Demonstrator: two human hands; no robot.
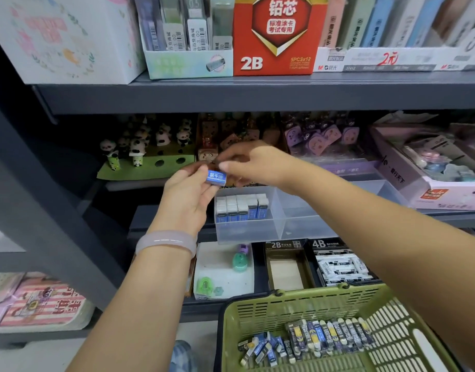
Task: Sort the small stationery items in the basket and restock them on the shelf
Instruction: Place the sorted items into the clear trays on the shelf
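The left hand (188, 194) is raised in front of the middle shelf and holds a small blue eraser with white print on its paper sleeve (216, 178) between the thumb and the curled fingers. The right hand (251, 162) comes from the right side and meets it; its fingertips touch the right end of the eraser, with the thumb and the first fingers bent as for a pinch. A pale pink smooth bracelet (166, 241) sits on the left wrist.

Just below the hands stands a clear plastic tray with compartments (298, 224) on the grey metal shelf (231, 98). In its left compartment a group of blue-and-white erasers (241, 206) stands upright in rows, close together. The compartment beside it on the right looks bare.

At the bottom right is a green plastic basket with slotted walls (284, 304). On its floor lie many small erasers in dark blue and yellow sleeves (330, 336); one row is lined up side by side, and a looser heap lies to the left of it.

On the lower shelf, an open black box marked 4B (341, 264) holds white erasers, and the box marked 2B (284, 264) is next to it.
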